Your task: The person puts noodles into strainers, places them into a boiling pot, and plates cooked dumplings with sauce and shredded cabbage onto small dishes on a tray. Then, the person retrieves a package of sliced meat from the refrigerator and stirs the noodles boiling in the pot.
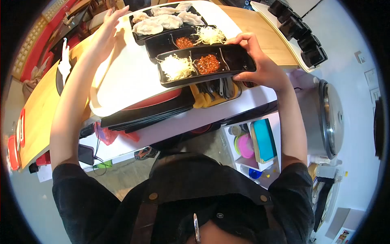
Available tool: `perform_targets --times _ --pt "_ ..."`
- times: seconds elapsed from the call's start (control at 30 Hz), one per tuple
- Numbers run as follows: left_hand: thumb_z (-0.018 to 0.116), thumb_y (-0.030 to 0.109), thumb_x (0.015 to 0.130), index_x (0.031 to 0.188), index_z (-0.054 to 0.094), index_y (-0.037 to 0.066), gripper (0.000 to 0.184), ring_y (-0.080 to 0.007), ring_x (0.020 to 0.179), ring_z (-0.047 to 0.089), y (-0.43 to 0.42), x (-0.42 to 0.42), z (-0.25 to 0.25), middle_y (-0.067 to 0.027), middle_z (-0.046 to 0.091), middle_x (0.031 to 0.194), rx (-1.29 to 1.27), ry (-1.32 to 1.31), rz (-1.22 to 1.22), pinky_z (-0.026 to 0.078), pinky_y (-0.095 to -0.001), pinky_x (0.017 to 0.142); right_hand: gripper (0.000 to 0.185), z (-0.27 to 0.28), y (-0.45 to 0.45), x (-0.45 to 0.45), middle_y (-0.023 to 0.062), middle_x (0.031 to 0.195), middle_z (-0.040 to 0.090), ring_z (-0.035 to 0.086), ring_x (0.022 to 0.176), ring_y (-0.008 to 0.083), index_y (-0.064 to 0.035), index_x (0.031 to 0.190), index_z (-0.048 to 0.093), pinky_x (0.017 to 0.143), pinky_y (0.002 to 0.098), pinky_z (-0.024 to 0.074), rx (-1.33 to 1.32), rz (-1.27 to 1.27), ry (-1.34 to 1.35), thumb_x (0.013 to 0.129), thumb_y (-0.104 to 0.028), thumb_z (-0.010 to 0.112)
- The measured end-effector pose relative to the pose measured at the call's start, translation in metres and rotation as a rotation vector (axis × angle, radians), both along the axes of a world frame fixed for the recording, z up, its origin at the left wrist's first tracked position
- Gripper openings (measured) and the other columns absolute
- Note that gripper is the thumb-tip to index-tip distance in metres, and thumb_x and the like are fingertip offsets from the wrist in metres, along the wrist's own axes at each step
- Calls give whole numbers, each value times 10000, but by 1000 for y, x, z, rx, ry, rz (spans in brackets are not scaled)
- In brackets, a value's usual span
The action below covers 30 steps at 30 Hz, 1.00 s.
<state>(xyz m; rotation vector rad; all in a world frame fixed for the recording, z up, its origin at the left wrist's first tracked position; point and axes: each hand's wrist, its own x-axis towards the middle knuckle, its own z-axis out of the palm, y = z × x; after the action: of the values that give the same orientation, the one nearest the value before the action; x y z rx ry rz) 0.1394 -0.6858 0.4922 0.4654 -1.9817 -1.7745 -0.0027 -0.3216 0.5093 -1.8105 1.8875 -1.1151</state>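
Note:
My right hand (260,61) grips the right end of a black divided dish (236,61), thumb below and fingers over the top. That dish holds pale shreds (176,68) at the left and red sauce (208,64) in the middle; its right compartment is bare. Just behind it lies a second divided dish (159,44) with red sauce and pale shreds. A black plate of dumplings (166,22) stands behind both, on the white tray (122,87). My left hand (109,32) is over the tray's left side, fingers apart, holding nothing.
Stacked black trays (150,116) lie under the white tray's front edge, beside a container of dark utensils (221,90). Black cups (298,34) stand on a rack at upper right. A large metal pot (321,118) is at right, near open shelves (243,140).

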Motion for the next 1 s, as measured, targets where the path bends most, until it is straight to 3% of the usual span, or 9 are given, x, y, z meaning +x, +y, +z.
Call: perform_targets --times 0.1,0.13,0.23,0.27,0.37,0.73,0.83,0.97,1.0 --pt "692 547 725 1504 43 121 1100 -314 1408 190 -14 -32 -25 -210 171 1517 -16 98 153 197 -406 1125 672 1 -9 2 114 1141 515 494 1125 200 -63 1235 332 993 317 379 15 13 -30 700 2 733" --pt "589 355 901 1464 185 232 704 -258 1089 543 22 -24 1 -140 468 1309 414 124 202 401 -425 988 670 1 -10 3 113 1142 511 490 1125 199 -63 1231 333 995 317 378 24 14 -53 697 2 733" --pt "615 378 874 1461 160 323 745 -239 1040 535 31 -34 1 -92 468 1261 350 207 40 464 -425 863 667 -1 -15 0 111 1150 488 466 1145 195 -64 1218 336 1013 316 355 28 20 -105 685 7 731" --pt "647 401 842 1460 151 354 794 -209 974 537 43 -37 8 -59 474 1201 393 119 160 480 -420 742 666 -2 -16 -2 111 1153 481 460 1150 197 -65 1217 336 1018 316 348 18 25 -91 683 13 726" --pt "653 423 830 1465 133 366 823 -199 966 546 54 -40 10 -49 482 1199 430 96 207 479 -420 715 664 -6 -17 -8 111 1162 462 442 1165 200 -67 1216 334 1028 316 331 -11 34 -42 679 27 712" --pt "544 444 910 1462 160 348 679 -226 935 585 67 -68 2 -89 505 1162 460 210 194 514 -386 745 671 -10 -6 -19 99 1171 432 421 1194 200 -64 1229 328 1039 312 312 -7 -33 -72 682 9 708" --pt "535 458 913 1475 133 352 700 -223 919 589 42 -88 -22 -96 498 1151 411 296 -24 520 -380 738 669 -10 -4 -21 91 1170 427 417 1193 186 -69 1229 327 1037 305 314 -23 -26 -32 685 8 710" --pt "504 508 917 1490 -14 339 790 -283 1046 549 66 -93 -9 -148 472 1219 386 230 27 498 -437 822 675 -9 0 -22 86 1167 423 413 1193 180 -67 1229 323 1039 299 310 -1 -48 -72 687 3 719" --pt "483 541 915 1483 -77 325 826 -317 1152 499 87 -81 5 -202 411 1343 302 161 45 465 -470 900 678 -9 1 -22 85 1167 421 411 1195 180 -67 1230 322 1040 297 309 -2 -45 -93 686 1 722"
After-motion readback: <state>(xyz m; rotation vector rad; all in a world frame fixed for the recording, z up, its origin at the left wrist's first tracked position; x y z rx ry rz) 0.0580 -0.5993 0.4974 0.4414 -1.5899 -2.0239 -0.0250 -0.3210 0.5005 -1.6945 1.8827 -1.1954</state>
